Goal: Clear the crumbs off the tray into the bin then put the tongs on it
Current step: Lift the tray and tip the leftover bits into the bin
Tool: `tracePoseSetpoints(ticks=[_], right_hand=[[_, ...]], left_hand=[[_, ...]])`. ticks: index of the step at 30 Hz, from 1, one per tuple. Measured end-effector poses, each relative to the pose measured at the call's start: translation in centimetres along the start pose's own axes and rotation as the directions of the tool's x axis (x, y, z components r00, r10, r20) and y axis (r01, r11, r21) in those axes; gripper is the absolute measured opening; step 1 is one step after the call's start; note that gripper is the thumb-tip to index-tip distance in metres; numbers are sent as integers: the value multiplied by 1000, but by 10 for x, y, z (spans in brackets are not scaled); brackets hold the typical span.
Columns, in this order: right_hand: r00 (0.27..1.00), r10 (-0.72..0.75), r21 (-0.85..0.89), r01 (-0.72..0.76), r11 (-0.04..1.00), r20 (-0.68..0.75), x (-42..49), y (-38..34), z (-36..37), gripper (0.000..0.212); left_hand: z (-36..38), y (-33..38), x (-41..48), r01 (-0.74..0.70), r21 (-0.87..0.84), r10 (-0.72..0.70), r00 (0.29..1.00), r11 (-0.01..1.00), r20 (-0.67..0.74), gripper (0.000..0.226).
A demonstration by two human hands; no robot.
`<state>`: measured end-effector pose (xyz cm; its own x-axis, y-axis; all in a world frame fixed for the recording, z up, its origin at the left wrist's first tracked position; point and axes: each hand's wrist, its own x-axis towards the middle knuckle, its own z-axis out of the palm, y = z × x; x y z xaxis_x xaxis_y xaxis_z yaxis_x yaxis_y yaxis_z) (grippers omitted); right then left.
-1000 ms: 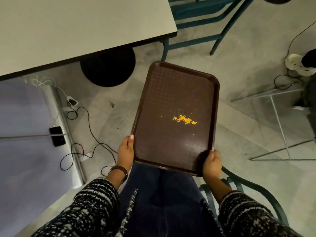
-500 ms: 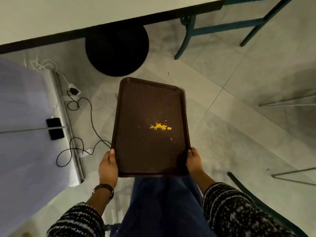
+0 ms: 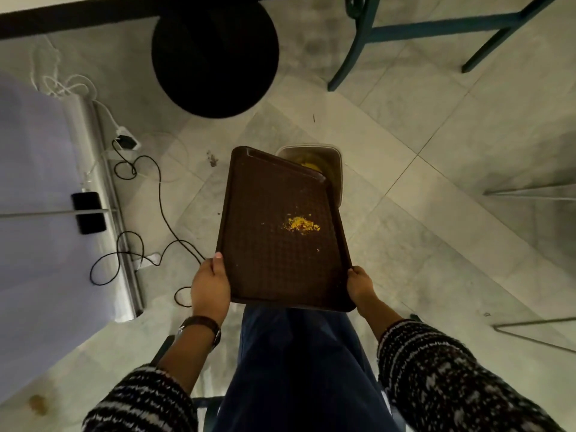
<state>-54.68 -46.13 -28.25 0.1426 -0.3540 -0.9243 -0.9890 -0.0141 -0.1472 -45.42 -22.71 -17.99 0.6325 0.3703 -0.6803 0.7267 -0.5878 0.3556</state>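
The left hand (image 3: 209, 286) grips the near-left corner of the brown tray (image 3: 265, 269); a small heap of yellow crumbs (image 3: 301, 224) sits right of its middle. The tray's far end overlaps the bin (image 3: 336, 169) on the floor. The right hand (image 3: 359, 285) clasps the near-right corner. The emptying step is in hand; next, I judge, the tray needs a steeper tilt forward. No tongs in view.

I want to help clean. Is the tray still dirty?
Yes, dirty. Yellow crumbs sit on the tray, held above the bin.
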Motion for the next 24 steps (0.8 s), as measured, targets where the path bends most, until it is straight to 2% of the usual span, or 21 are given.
tracePoseSetpoints(ticks=[4,10,13,17,24], right_hand=[[1000,21,-16,-21,1000,-13,5,-4,-15,36],[1000,7,67,-8,998,9,9,-10,-32,42],[1000,4,59,-4,998,9,11,-12,-39,42],[1000,-9,2,9,1000,5,8,-21,-51,42],[998,-67,-16,67,998,-21,-8,-33,-71,39]], left_hand=[[11,29,-3,-9,44,7,999,999,48,46],[21,59,-14,-96,105,88,993,990,84,40],[23,64,-16,-110,52,101,984,993,145,43],[21,77,-23,-61,-24,64,978,998,196,46],[5,87,-44,-103,-98,114,986,990,122,50]])
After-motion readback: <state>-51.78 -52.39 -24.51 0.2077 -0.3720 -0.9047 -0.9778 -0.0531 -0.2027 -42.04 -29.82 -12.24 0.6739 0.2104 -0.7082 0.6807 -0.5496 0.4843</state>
